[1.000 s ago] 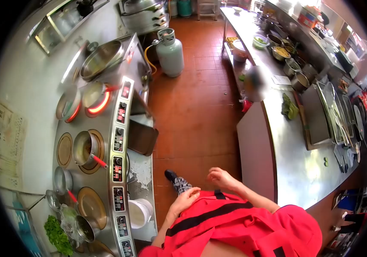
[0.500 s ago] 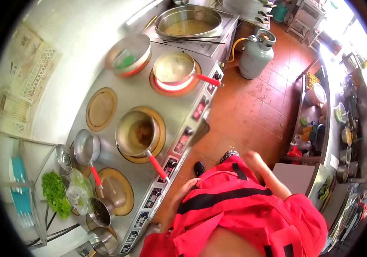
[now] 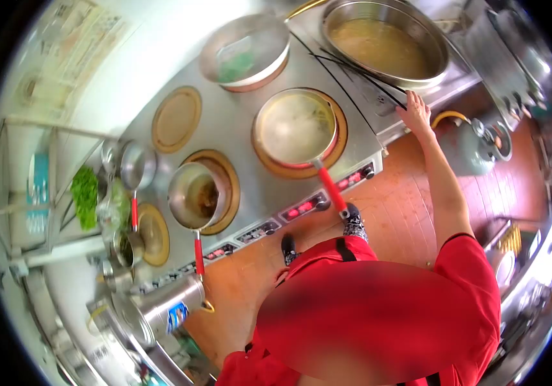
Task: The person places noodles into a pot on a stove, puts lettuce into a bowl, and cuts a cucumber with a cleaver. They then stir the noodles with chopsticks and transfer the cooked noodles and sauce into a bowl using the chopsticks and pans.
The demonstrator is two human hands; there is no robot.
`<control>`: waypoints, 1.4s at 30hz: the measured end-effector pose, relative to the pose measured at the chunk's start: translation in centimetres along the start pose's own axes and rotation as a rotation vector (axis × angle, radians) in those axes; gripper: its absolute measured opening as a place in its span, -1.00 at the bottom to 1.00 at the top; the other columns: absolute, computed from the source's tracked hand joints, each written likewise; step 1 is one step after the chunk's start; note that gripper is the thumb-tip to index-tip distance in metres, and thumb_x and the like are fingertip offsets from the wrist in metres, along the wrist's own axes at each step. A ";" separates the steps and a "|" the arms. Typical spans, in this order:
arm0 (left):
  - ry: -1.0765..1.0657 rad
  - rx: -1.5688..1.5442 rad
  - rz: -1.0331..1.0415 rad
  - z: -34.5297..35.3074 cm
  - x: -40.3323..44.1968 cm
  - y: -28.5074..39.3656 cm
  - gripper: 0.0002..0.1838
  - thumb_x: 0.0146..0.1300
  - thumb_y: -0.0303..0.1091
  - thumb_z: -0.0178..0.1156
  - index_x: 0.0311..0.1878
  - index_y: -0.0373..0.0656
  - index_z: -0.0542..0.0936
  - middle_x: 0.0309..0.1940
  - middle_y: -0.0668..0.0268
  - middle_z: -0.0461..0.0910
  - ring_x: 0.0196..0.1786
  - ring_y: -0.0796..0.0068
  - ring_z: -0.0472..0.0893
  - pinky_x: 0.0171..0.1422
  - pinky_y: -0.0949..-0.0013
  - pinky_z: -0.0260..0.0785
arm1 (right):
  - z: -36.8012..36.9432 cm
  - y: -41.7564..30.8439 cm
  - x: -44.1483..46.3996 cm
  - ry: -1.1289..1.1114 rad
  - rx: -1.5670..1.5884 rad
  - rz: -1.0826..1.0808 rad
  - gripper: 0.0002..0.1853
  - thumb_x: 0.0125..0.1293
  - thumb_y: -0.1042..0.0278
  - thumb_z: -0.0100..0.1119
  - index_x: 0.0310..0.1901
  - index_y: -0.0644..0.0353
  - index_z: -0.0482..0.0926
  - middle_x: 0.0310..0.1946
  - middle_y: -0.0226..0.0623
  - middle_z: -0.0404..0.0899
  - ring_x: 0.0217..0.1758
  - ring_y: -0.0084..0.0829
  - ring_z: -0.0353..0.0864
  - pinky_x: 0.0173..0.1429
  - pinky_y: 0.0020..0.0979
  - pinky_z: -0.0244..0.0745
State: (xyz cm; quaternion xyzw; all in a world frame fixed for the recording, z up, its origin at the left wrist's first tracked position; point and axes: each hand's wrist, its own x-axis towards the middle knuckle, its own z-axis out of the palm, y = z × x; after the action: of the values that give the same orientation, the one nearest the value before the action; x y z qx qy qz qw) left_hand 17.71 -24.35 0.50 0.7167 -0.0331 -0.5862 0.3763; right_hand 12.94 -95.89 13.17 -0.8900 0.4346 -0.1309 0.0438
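Note:
My right hand [image 3: 416,114] reaches out at the front edge of the cooktop. Its fingers are apart, and the near ends of the long dark chopsticks [image 3: 367,77] come between thumb and fingers. Those chopsticks lie on the steel top, against a wide steel pot [image 3: 440,67] of cloudy yellowish liquid. My left hand [image 3: 281,276] is low at my side by the red clothing, mostly hidden, so its fingers cannot be made out. Closest to me on the stove is a red-handled pan [image 3: 294,132] with pale liquid in it.
A red-handled saucepan [image 3: 186,201] with something brown inside stands on the stove, near a smaller pan [image 3: 138,168]. Behind is a large pan [image 3: 250,51] with a green item. Lettuce [image 3: 84,196] lies at left. A gas cylinder [image 3: 472,145] stands on the floor at right.
My right hand has moved from beside my body out to the chopsticks' ends. The view has turned and shifted toward the wide pot. The left hand stays low at my side.

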 end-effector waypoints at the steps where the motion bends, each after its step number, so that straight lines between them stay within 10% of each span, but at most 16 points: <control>1: 0.034 -0.029 0.008 1.8 0.0 0.5 -0.60 0.45 -0.16 -0.04 0.18 -0.24 0.46 0.03 0.25 0.54 0.11 0.45 0.48 0.23 0.41 0.29 | 0.0 0.0 1.6 -0.064 0.004 -0.038 -0.32 0.13 0.21 0.28 0.27 0.16 0.26 0.24 -0.16 0.34 0.34 -0.14 0.25 0.31 0.05 0.18; 9: 0.135 -0.020 0.162 10.2 -3.1 15.9 -0.61 0.43 -0.18 -0.02 0.14 -0.28 0.46 -0.06 0.21 0.58 0.02 0.40 0.53 0.15 0.40 0.36 | 0.9 0.7 3.9 -0.205 -0.025 -0.228 -0.36 0.11 0.27 0.30 0.26 -0.06 0.30 0.14 -0.23 0.42 0.25 -0.13 0.36 0.15 0.09 0.30; 17: 0.174 0.066 0.284 9.0 -2.5 14.6 -0.63 0.41 -0.21 0.02 0.13 -0.26 0.47 -0.14 0.20 0.60 -0.06 0.40 0.56 0.08 0.39 0.39 | 1.2 0.2 4.1 -0.192 -0.035 -0.078 -0.38 0.15 0.23 0.27 0.27 -0.04 0.29 0.31 -0.24 0.24 0.38 -0.15 0.22 0.20 0.27 0.20; 25: 0.216 0.119 0.406 7.7 -0.7 12.3 -0.66 0.38 -0.24 0.05 0.10 -0.24 0.48 -0.15 0.22 0.61 -0.07 0.41 0.57 0.03 0.39 0.40 | 0.1 1.1 2.4 -0.191 0.332 -0.230 -0.73 0.29 0.19 0.00 -0.12 0.19 0.50 -0.36 0.08 0.58 -0.18 0.16 0.55 -0.08 -0.01 0.45; 31: 0.172 0.113 0.530 7.1 0.8 15.6 -0.68 0.37 -0.24 0.06 0.07 -0.24 0.51 -0.10 0.19 0.61 -0.02 0.37 0.57 0.06 0.35 0.39 | -13.5 -0.9 -6.7 -0.636 1.059 0.115 -0.78 0.38 0.30 -0.11 -0.28 0.24 0.49 -0.64 -0.45 0.36 -0.73 -0.64 0.24 -0.64 -0.55 0.12; 37: 0.051 -0.126 0.718 8.1 -2.1 27.3 -0.64 0.38 -0.22 0.06 0.07 -0.30 0.50 -0.10 0.22 0.61 0.00 0.39 0.57 0.06 0.39 0.40 | -22.2 -3.4 -13.1 -0.903 1.090 0.183 -0.84 0.42 0.35 -0.15 -0.21 0.22 0.42 -0.53 -0.47 0.33 -0.65 -0.68 0.19 -0.62 -0.59 0.05; 42: -0.536 -0.763 0.392 11.8 -2.2 37.1 -0.56 0.41 -0.19 0.03 0.23 -0.25 0.32 0.03 0.05 0.51 0.09 0.22 0.54 0.22 0.17 0.42 | -22.6 -7.0 -14.7 -1.143 1.211 0.387 -0.87 0.41 0.35 -0.13 -0.17 0.21 0.39 -0.52 -0.43 0.33 -0.64 -0.66 0.24 -0.63 -0.59 0.11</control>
State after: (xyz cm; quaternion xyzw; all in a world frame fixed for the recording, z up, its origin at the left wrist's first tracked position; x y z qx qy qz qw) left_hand 21.47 -55.70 23.43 0.3326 -0.0458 -0.6384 0.6926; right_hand 3.52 -79.17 33.36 -0.5528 0.3452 0.1381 0.7458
